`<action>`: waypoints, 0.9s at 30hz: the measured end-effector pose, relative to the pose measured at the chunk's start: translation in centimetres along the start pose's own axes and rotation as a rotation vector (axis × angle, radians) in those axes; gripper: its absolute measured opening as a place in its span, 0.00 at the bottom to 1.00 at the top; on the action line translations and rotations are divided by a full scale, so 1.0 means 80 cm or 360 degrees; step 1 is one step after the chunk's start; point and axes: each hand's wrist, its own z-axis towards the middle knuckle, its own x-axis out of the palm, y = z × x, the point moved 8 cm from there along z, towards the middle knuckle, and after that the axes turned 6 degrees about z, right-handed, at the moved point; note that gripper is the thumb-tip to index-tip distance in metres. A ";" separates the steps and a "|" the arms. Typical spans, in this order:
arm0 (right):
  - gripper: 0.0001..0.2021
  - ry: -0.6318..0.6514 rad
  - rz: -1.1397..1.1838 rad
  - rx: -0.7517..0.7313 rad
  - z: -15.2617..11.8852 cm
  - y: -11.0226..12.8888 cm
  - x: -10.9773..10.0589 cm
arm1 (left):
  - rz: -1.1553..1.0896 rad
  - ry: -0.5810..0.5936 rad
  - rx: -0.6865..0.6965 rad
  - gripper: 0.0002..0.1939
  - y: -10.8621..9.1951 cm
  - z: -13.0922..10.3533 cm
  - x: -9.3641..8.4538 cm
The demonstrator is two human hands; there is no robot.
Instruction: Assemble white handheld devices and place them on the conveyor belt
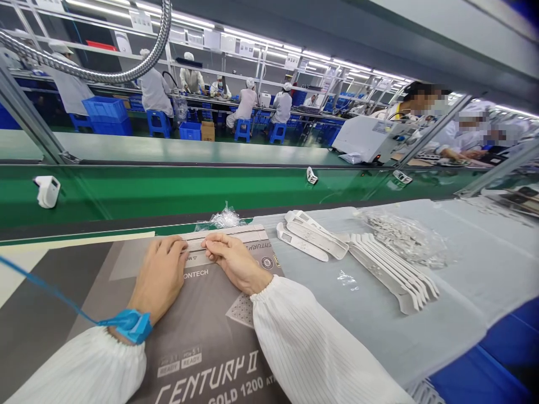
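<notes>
A flattened dark grey printed box lies under both of my hands. My left hand, with a blue strap at its wrist, rests on the box's upper part, palm down, fingers bent near a pale strip. To its right, my right hand is closed in a pinch at the pale strip; what its fingertips hold is too small to make out. Right of the box, white curved plastic parts lie loose beside a row of nested white parts. A clear bag of small parts lies behind them.
Crumpled clear plastic lies beyond the box. A green conveyor crosses ahead, carrying small white parts. A white machine stands past it. A metal hose hangs at upper left. Several people sit at benches behind.
</notes>
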 end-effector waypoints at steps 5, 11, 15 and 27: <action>0.15 0.0004 -0.0008 -0.0007 0.000 0.000 0.000 | -0.0033 0.0002 -0.0041 0.14 0.001 0.000 0.000; 0.13 0.0011 -0.0031 0.0001 -0.001 0.001 0.000 | -0.0071 0.0082 -0.0131 0.11 0.001 0.001 0.000; 0.13 0.0028 -0.0023 -0.0011 0.000 0.001 0.000 | -0.0071 0.0138 -0.0174 0.10 0.001 0.001 0.001; 0.12 0.0032 -0.0048 -0.0004 -0.001 0.001 0.000 | -0.0089 0.0124 -0.0158 0.10 -0.003 0.001 -0.002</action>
